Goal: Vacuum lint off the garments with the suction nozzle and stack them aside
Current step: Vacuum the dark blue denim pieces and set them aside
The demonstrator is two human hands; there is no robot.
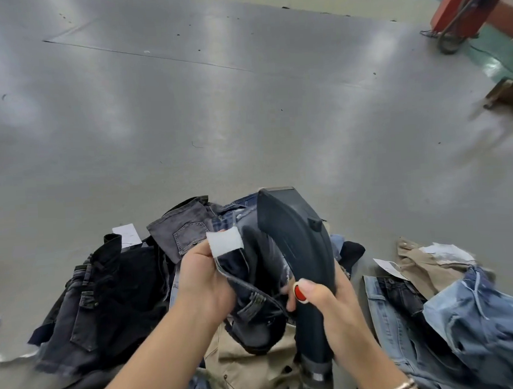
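Right hand (320,307) wraps the handle of the dark blue-black plastic suction nozzle (296,242), thumb with red nail on top, wide mouth pointing away and up. Left hand (206,277) pinches the edge of a dark indigo denim garment (249,298) with a white cloth patch (224,240) at its raised corner; the denim hangs between both hands, right against the nozzle body. Ribbed grey hose (315,378) runs down from the handle.

Below the hands: beige twill garment (243,364). To the left, black denim pile (111,291) and a grey denim piece with a back pocket (183,231). To the right, light blue washed jeans (463,317) and a tan garment (425,262), just beside the central heap. All on a grey sheet-metal worktable (214,92).

Judgement: denim is soft, floppy, moderately heavy, will sag and get sucked into the mouth unless pulled taut; best gripped at waistband or hem seam. Nozzle rigid, light, hose drags.
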